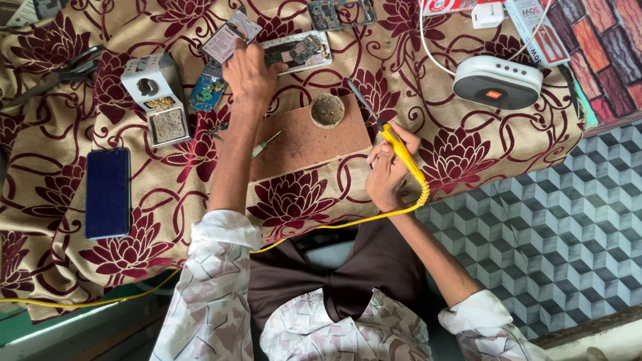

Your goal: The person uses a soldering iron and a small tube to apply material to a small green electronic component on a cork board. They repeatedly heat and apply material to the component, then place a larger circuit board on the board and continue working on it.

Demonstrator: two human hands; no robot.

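While the right hand (386, 170) is clamped on the yellow soldering iron (398, 148), tip raised near the small flux tin (328, 110), the left hand (251, 73) pinches a circuit board (229, 39) above the surface (468, 144), so soldering looks unstarted.

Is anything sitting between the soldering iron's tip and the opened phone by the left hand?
Nothing visible. The soldering iron in the right hand points across bare cloth toward the opened phone beside the left hand; the small round dish lies just below that line.

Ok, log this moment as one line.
left hand: holding small flat part | right hand: gripping yellow soldering iron | tip near round tin on brown board
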